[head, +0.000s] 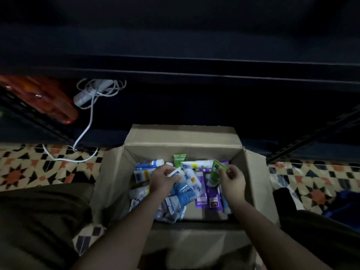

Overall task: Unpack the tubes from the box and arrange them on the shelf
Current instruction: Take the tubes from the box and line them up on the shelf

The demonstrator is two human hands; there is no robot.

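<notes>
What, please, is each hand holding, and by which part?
Right hand: green tube, pinched at its flat crimped end. Left hand: white tube, gripped mid-body.

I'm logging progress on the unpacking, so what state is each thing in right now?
Cardboard box: open, flaps spread, still holding many tubes.
Green tube: lifted at one end, pinched by the right hand.
White tube: gripped by the left hand, low in the pile.
Purple tubes: lying loose in the box.
Shelf: dark, no tubes visible on it.

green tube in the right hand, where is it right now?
Head view: the green tube is pinched by the right hand over the box, right of centre, above the purple tubes.
</notes>
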